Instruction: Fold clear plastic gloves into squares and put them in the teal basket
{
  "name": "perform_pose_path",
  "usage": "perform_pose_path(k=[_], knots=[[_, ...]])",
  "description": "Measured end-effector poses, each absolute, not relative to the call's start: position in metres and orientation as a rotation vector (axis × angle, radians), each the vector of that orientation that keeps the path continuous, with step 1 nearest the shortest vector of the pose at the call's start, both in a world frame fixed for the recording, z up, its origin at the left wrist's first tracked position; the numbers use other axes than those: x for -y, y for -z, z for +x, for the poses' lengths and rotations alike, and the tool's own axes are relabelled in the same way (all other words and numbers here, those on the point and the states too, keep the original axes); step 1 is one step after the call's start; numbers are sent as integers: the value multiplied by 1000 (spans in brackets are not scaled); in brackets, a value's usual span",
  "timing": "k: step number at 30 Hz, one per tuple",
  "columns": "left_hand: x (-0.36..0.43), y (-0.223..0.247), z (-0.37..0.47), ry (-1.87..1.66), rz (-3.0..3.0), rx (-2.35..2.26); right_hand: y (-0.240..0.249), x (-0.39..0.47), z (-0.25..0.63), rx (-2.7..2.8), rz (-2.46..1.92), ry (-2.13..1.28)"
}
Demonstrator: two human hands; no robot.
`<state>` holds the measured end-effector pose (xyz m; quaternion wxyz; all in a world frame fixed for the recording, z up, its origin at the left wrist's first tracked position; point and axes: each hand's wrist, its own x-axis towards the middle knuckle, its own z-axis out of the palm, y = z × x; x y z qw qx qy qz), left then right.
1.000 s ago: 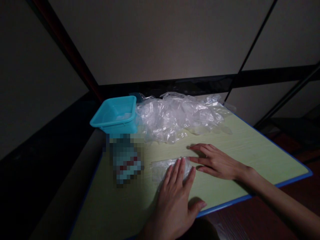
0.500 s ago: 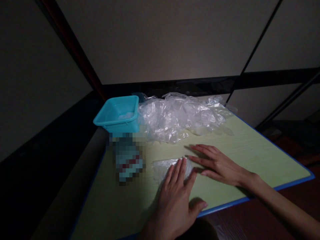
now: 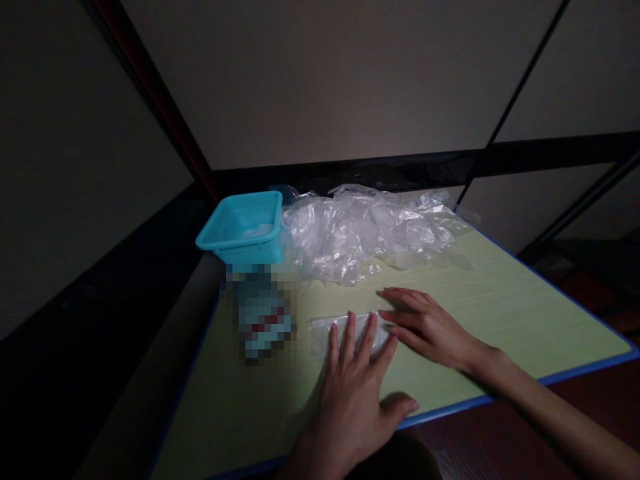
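Observation:
A small folded clear plastic bag (image 3: 320, 335) lies flat on the pale green table (image 3: 240, 413). My left hand (image 3: 355, 387) rests on it with the fingers spread, the fingertips near its far edge. At the bag's right end is my right hand (image 3: 433, 330), its fingers stretched out and apart; its lower fingertips are close to the left index finger. A big crumpled heap of clear plastic bags (image 3: 360, 230) spreads over the far part of the table.
A turquoise basin (image 3: 250, 250) stands at the far left corner with something whitish inside. Nearer than it lies a pixelated object (image 3: 265, 317). A wall panel (image 3: 325, 80) rises behind the table, whose blue edge (image 3: 450, 408) runs along the near right.
My left fingers have spread wider on the folded bag, which looks flatter. My right hand has shifted slightly closer to the left one. The whole view has moved a little.

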<state>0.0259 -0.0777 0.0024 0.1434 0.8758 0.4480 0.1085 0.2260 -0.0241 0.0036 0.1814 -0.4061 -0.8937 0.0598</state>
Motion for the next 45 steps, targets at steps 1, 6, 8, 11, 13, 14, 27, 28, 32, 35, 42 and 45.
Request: perform_pose_path(k=[1,6,8,11,13,14,27,28,32,35,42,45], knots=[[78,-3,26,-308,2530,-1293,-3,24,223,2484,-1171,-164],[77,-4,23,-287,2550,-1256,1,21,214,2338,-1223,-173],[78,-5,22,-296,2562,-1242,2,20,214,2323,-1218,-160],[79,-6,22,-309,2557,-1268,4,18,215,2316,-1213,-136],[79,-8,23,-315,2554,-1297,4,19,216,2322,-1215,-132],[79,-8,24,-314,2561,-1311,4,19,216,2323,-1216,-132],[70,4,22,-299,2673,-1580,8,22,216,2296,-1194,-134],[70,4,20,-285,2673,-1587,8,22,216,2296,-1199,-136],[69,5,9,-261,2673,-1617,9,21,216,2288,-1204,-149],[68,10,1,-296,2675,-1659,10,21,216,2272,-1200,-157],[68,13,-4,-336,2664,-1677,5,26,214,2374,-1163,-122],[69,11,-3,-401,2663,-1686,4,28,214,2429,-1177,-70]])
